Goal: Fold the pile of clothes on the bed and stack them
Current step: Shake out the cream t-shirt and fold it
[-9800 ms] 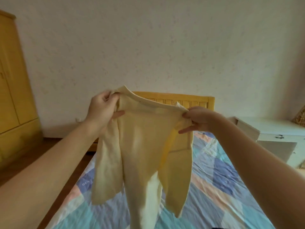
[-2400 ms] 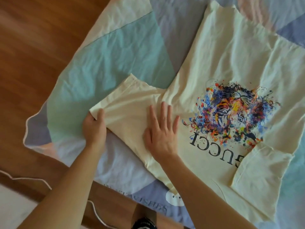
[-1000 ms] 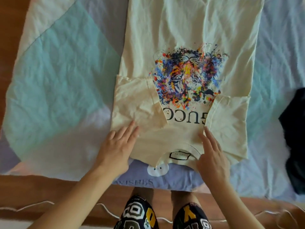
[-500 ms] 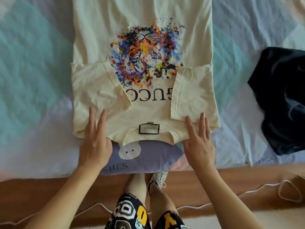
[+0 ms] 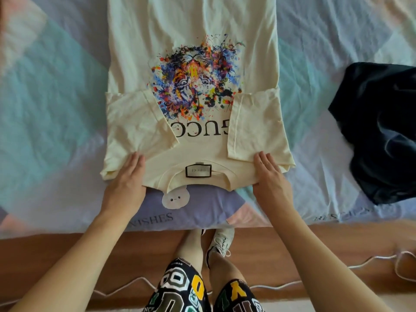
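A patchwork sheet (image 5: 56,109) in teal, lilac and pale pink covers the bed (image 5: 315,210), whose near edge runs across the lower part of the view above a wood floor (image 5: 67,251). A white cable (image 5: 371,260) trails over that floor.

The left hand (image 5: 126,185) grips the near left corner of the T-shirt (image 5: 191,30): its fingers (image 5: 136,162) lie together on top of the cloth, the thumb tucked under the edge. The cream T-shirt lies flat, face up, in the middle of the bed with its collar toward the person. The left sleeve (image 5: 135,122) is folded inward over the chest, covering part of the black lettering. A many-coloured tiger print (image 5: 193,82) sits mid-chest, and a black-framed label (image 5: 198,170) shows inside the neck. The right sleeve (image 5: 254,124) is folded in likewise.

The right hand (image 5: 270,181) grips the near right corner, fingers (image 5: 263,161) together on top, thumb beneath the hem. Below the collar a white rabbit face (image 5: 175,199) is printed on the sheet.

At the far right a dark garment (image 5: 378,131) lies crumpled on the bed, well apart from the T-shirt. Patterned shorts (image 5: 186,291) and a white shoe (image 5: 219,244) show at the bottom.
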